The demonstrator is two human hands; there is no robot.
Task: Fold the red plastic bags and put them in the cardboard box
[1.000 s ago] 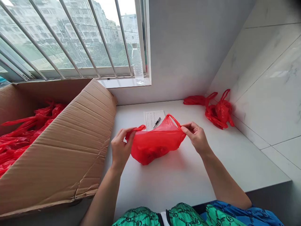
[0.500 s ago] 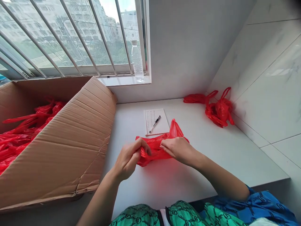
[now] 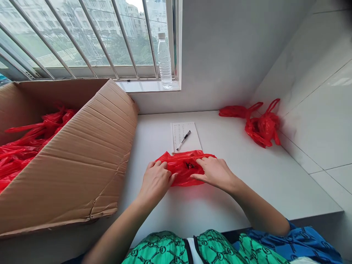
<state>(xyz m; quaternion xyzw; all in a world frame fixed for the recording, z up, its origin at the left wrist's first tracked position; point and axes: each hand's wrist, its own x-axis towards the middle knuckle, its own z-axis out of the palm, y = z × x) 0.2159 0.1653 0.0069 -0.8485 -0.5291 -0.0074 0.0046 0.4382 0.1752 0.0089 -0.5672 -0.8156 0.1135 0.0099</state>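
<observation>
A red plastic bag lies on the white tabletop in front of me, spread wide, with something small and dark showing at its middle that I cannot make out. My left hand grips the bag's left end, fingers bent over the film and thumb on the near side. At the right end, my right hand has the film between its fingers and thumb, which are some way apart. Just beyond the bag are an open notebook and, lying across it, a black-and-clear pen.
On my left stands an open cardboard box with many red plastic bags inside. More red bags sit in the far right corner against the tiled wall. A clear water bottle stands on the sill of the barred window.
The bag has been pulled out flatter and wider; its raised peak at the right is down. My hands have spread their fingers more over it. The view has shifted slightly.
</observation>
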